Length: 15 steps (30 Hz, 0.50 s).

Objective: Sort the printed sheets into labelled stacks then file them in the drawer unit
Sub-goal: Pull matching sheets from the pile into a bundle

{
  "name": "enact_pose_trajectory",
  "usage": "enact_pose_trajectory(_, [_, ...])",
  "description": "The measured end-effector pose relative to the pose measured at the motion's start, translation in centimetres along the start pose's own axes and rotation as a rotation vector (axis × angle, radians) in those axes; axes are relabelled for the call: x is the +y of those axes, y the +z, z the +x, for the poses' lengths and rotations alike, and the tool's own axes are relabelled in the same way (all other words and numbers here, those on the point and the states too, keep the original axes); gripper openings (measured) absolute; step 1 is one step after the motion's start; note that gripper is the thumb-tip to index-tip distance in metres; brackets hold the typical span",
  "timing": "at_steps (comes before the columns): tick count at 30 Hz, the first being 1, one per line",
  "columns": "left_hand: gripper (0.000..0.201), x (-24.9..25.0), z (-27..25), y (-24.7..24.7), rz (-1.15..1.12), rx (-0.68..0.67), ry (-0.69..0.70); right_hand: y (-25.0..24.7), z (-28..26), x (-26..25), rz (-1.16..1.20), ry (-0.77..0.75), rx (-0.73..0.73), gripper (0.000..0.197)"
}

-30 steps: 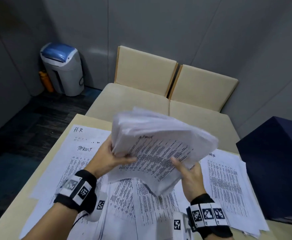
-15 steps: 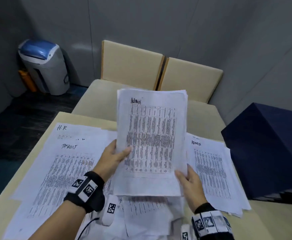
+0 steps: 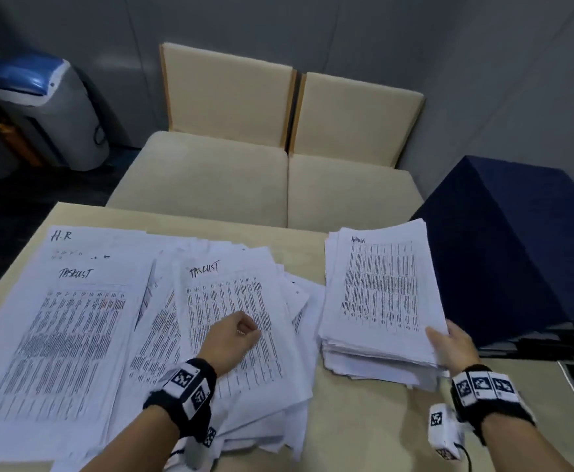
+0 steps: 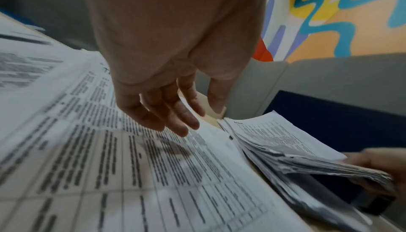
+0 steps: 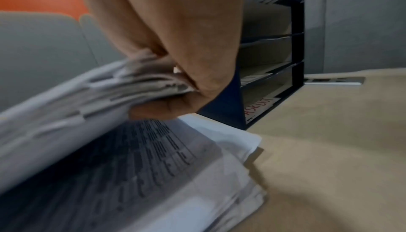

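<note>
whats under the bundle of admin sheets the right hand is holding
More printed sheets: the right hand grips the Admin bundle above a lower stack lying on the table. That stack's label is covered.

The head camera looks forward and down over the table (image 3: 357, 420) from its near side. Each wrist camera sits close behind its hand, looking along the fingers. All three views share the right-hand paper stack (image 3: 381, 301) (image 4: 285, 142) (image 5: 110, 157).

I count three paper stacks on my table: one headed HR (image 3: 64, 247), one Tasklist pile (image 3: 237, 321), one Admin stack (image 3: 381, 291). Two cushioned seats (image 3: 210, 185), one drawer unit (image 3: 517, 240), one shredder bin (image 3: 47, 110).
</note>
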<state>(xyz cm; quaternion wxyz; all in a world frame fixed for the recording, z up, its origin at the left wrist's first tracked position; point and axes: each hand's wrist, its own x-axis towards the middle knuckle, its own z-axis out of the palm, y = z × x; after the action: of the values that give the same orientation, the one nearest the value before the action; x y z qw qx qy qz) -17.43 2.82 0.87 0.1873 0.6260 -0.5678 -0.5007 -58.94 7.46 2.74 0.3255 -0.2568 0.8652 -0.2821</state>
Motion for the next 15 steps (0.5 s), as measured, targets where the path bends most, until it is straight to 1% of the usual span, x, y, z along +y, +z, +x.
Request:
enact_pose_trajectory(2, [0.012, -0.3, 0.1, 1.4, 0.13, 0.016, 0.03, 0.6, 0.8, -0.2, -0.154, -0.013, 0.062, 0.024])
enact_pose_trajectory(3, [0.013, -0.4, 0.1, 1.9, 0.167, 0.035, 0.036, 1.1, 0.9, -0.5, -0.249, -0.05, 0.107, 0.034])
enact_pose_trajectory(5, [0.012, -0.9, 0.1, 2.2, 0.201, 0.095, 0.02, 2.7, 0.1, -1.8, -0.396, -0.189, 0.172, 0.052])
enact_pose_trajectory(6, [0.011, -1.4, 0.1, 2.0, 0.208, 0.141, 0.004, 3.7, -0.8, -2.8, -0.418, -0.27, 0.177, 0.053])
enact_pose_trajectory(7, [0.013, -1.8, 0.2, 1.7, 0.214, 0.201, -0.012, 5.0, -1.8, -3.9, -0.411, -0.339, 0.148, 0.048])
enact_pose_trajectory(8, [0.017, -2.4, 0.2, 1.1, 0.232, 0.27, -0.041, 6.4, -3.0, -4.8, -0.39, -0.397, 0.093, 0.036])
enact_pose_trajectory(9, [0.024, -3.0, 0.2, 0.4, 0.255, 0.345, -0.08, 7.9, -4.5, -5.7, -0.382, -0.416, 0.012, 0.022])
enact_pose_trajectory(10, [0.034, -3.6, 0.3, -0.3, 0.289, 0.421, -0.128, 9.7, -5.5, -6.0, -0.395, -0.401, -0.084, 0.015])
enact_pose_trajectory(12, [0.055, -4.4, 0.3, -2.1, 0.353, 0.54, -0.222, 13.0, -6.7, -5.1, -0.402, -0.262, -0.307, 0.025])
enact_pose_trajectory(13, [0.067, -4.6, 0.3, -3.0, 0.383, 0.573, -0.263, 14.4, -7.6, -4.4, -0.412, -0.172, -0.399, 0.029])
enact_pose_trajectory(14, [0.078, -5.1, 0.3, -3.8, 0.408, 0.585, -0.301, 15.5, -8.6, -3.7, -0.435, -0.112, -0.459, 0.031])
enact_pose_trajectory(15, [0.088, -5.4, 0.3, -4.7, 0.424, 0.584, -0.329, 16.1, -9.9, -3.3, -0.471, -0.084, -0.481, 0.028])
